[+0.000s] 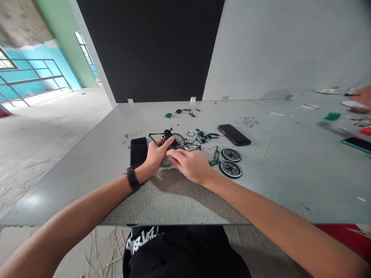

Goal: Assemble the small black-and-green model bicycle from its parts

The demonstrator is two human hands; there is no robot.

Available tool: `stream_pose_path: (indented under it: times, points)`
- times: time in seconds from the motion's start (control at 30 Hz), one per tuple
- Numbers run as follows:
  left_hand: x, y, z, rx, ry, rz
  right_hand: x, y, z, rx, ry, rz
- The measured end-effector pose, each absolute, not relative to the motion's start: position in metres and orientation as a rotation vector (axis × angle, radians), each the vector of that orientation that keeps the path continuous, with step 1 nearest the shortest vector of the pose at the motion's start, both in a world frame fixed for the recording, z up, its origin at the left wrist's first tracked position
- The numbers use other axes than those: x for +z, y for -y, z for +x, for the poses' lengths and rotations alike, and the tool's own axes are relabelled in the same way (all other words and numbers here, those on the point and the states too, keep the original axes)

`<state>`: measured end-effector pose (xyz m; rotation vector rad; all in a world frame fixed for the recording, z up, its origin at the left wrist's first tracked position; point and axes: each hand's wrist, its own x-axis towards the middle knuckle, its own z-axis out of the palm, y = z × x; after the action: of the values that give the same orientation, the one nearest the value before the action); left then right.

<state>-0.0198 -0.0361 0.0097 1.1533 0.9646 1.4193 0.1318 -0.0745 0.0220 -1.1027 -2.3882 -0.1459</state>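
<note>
My left hand (155,153), with a black watch on its wrist, is closed on a small black model bicycle frame with a spoked wheel (169,139). My right hand (191,164) lies beside it with its fingertips pinched at the lower part of the same model. What the fingertips grip is too small to name. Loose green model parts (203,139) lie just beyond the hands. Two loose black spoked wheels (231,162) rest on the table to the right of my right hand.
A dark phone (138,150) lies left of my left hand and another phone (234,134) lies further right. Small black and green bits (182,112) sit near the far edge of the grey table (87,170). Another person's hand (362,98) and items are at far right.
</note>
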Motion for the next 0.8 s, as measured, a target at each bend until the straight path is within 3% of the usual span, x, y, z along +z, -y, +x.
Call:
stream_pose_path:
  times: [0.8]
  points:
    - [0.0034,0.0358,-0.0182,1.318,-0.888,1.139,0.0260,0.0745,0.1262,-0.203,2.450,-1.044]
